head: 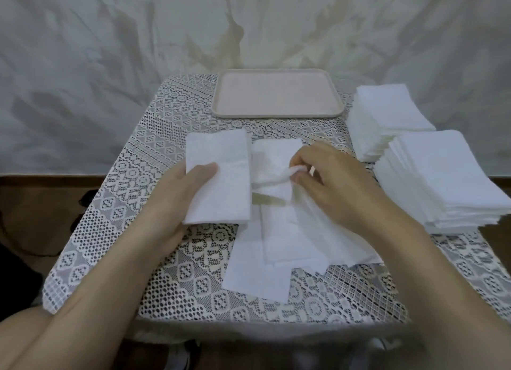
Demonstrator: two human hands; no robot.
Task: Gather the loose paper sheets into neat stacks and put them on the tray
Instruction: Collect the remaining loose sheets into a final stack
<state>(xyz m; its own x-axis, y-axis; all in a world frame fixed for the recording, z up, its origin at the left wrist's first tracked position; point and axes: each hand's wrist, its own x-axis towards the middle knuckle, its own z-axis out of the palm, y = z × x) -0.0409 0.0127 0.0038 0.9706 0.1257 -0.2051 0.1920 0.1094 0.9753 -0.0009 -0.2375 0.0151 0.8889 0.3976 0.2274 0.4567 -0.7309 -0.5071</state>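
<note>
At the left of the bench, over its lace cloth, the left grip is closed on a small gathered bundle of white sheets. The thumb lies on top and the fingers are hidden beneath. The bundle's edges look fairly square, so I judge one stack to be in the making. Whether it rests on the cloth or is lifted I cannot tell.

Just to its right, the loose sheets lie fanned and overlapping in the middle of the bench, skewed at different angles. These are what remains to be collected. Beyond them, at the far edge, sits the pink tray, the only container here. It holds nothing, so no stack has been delivered yet.

Further right, the right grip pinches the curled edge of a single sheet at the top of the loose pile, between thumb and fingertips. It looks about to be added to the bundle.

At the right edge stand a far stack and a near stack, both tall, touching or nearly so, and somewhat ragged at the sides. Both are on the cloth, well apart from the tray. By my reading the task is early: gathering is under way, and every transfer is left to do.
</note>
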